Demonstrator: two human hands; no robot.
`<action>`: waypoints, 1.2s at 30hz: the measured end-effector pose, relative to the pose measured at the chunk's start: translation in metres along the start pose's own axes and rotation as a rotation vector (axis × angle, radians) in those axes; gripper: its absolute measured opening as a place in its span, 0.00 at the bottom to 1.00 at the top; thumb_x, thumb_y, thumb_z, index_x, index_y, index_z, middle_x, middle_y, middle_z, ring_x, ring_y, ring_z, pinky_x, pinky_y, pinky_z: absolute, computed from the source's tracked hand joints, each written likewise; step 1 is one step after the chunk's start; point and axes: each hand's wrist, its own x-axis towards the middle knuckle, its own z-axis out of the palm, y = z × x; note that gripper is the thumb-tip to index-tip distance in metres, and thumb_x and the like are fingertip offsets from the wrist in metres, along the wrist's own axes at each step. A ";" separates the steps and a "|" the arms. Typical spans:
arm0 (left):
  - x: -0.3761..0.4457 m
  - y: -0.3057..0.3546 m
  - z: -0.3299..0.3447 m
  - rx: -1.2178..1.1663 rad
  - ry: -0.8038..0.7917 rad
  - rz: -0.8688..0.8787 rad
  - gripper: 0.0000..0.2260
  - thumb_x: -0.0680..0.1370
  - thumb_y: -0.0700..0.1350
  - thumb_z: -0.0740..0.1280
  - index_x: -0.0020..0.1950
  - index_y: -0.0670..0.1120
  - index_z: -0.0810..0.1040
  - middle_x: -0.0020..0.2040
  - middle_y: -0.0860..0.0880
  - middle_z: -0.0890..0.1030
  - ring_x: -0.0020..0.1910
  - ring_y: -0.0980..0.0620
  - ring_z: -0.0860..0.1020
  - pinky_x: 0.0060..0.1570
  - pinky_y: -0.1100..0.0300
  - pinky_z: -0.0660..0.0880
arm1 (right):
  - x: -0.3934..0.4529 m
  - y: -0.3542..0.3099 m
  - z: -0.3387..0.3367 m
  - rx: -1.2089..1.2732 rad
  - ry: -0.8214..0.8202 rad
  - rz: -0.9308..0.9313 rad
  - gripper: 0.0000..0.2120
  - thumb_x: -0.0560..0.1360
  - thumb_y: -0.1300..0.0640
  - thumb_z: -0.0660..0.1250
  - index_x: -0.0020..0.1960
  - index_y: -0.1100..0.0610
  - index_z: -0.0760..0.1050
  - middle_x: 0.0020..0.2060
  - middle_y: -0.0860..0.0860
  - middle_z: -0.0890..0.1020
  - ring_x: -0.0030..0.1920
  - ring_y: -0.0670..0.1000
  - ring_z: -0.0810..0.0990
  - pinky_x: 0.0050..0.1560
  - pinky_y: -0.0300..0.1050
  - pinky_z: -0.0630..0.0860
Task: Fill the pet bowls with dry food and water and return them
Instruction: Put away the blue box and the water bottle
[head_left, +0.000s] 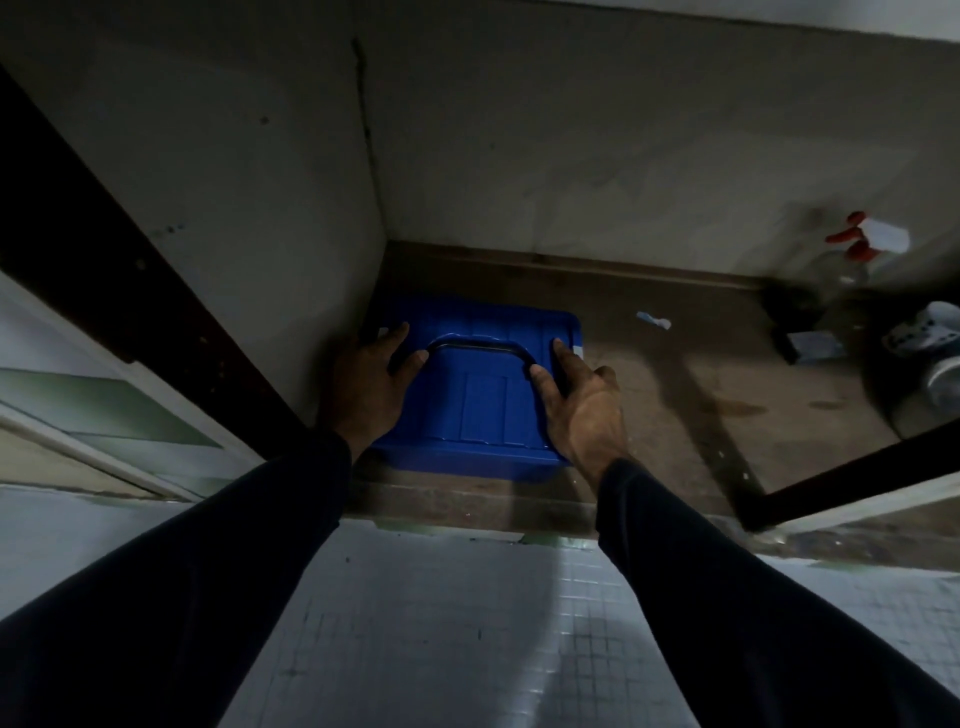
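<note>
Floor (675, 395): a dim, stained concrete patch is seen past a white tiled step, hemmed by a wall behind and another on the left.
Bin (483, 410): a blue lidded bin is set on the floor in the left corner, touching or nearly touching the left wall; it is judged to be the dry-food store, though its contents are hidden.
Progress: no pet bowl is seen anywhere in view, and neither food nor water is shown; the task is judged to be at an early stage, with filling and returning left to do (the lid is on).
Handle (478, 347): a dark bail handle is laid flat across the far half of the lid, between the two hands.
Left hand (371, 384): it is laid on the bin's left edge, fingers extended, thumb touching the handle's left bend; nothing is clasped.
Right hand (582, 400): it is laid on the right edge, fingers straight along the lid by the handle's right bend; nothing is clasped.
Clutter: a bottle (852, 249) with red parts and a pale shoe (924, 327) are seen well apart, at the far right.
</note>
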 end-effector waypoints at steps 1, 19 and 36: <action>0.000 0.001 0.000 0.002 0.000 0.003 0.27 0.83 0.58 0.62 0.79 0.47 0.68 0.77 0.39 0.69 0.76 0.41 0.69 0.74 0.51 0.66 | 0.001 0.000 0.000 -0.002 0.004 0.000 0.30 0.80 0.37 0.60 0.80 0.43 0.59 0.63 0.57 0.69 0.54 0.56 0.76 0.59 0.51 0.78; -0.051 0.010 0.000 0.203 -0.022 0.079 0.28 0.84 0.60 0.58 0.81 0.49 0.64 0.84 0.43 0.53 0.83 0.42 0.51 0.80 0.44 0.56 | -0.030 0.011 0.002 -0.233 -0.081 -0.143 0.32 0.83 0.39 0.55 0.83 0.48 0.51 0.81 0.54 0.43 0.81 0.58 0.50 0.80 0.53 0.55; -0.238 0.105 -0.131 0.344 -0.408 0.097 0.25 0.84 0.55 0.63 0.77 0.44 0.71 0.72 0.43 0.76 0.70 0.43 0.75 0.70 0.47 0.72 | -0.232 -0.009 -0.135 -0.667 -0.555 -0.121 0.32 0.84 0.45 0.55 0.82 0.56 0.48 0.82 0.55 0.54 0.81 0.56 0.51 0.81 0.52 0.49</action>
